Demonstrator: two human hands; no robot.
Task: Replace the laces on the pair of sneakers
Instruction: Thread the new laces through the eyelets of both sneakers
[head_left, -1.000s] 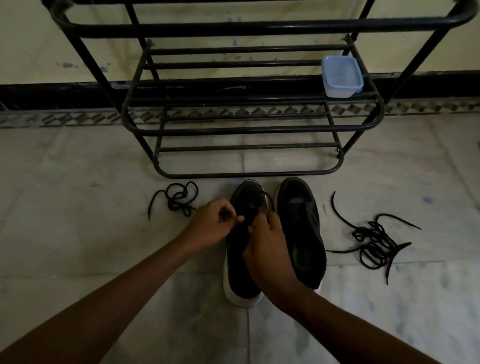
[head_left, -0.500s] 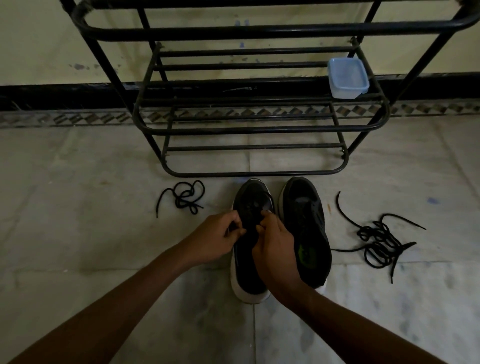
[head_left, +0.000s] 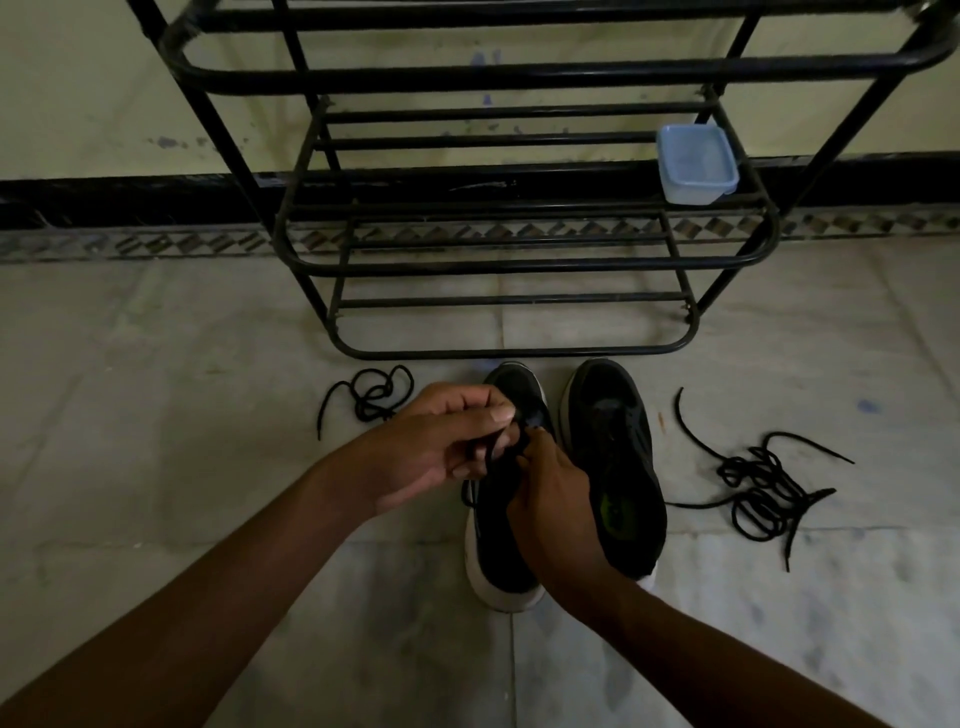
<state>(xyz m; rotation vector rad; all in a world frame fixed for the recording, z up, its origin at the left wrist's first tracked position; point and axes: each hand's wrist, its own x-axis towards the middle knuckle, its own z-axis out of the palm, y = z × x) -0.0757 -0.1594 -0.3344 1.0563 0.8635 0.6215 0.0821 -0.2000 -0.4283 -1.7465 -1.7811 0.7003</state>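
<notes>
A pale marble floor (head_left: 156, 338) fills most of the frame, with a patterned border strip and a dark skirting running across the upper part. A black metal shoe rack (head_left: 519, 77) stands against the wall in the upper middle, its lowest bar just above the toes of the shoes. My two forearms come in from the bottom corners and meet at the centre. The pair stands side by side in the middle of the frame, toes pointing at the rack: the left sneaker (head_left: 498, 561), black with a white sole, sits under my hands, and the right sneaker (head_left: 618, 457) is just beside it, its green insole patch showing. My left hand (head_left: 431, 447) is raised above the left sneaker's forefoot, fingers curled and thumb pressed down, pinching a black lace (head_left: 493, 449) that runs down to the shoe. My right hand (head_left: 556, 499) is curled over the tongue area, its fingertips closed on the same lace next to my left thumb. A tangled pile of laces (head_left: 758, 483) lies on the floor at right. A single loose lace (head_left: 371, 397) lies at left, near my left knuckles. A small lidded plastic container (head_left: 696, 163) sits on the rack's right end.
</notes>
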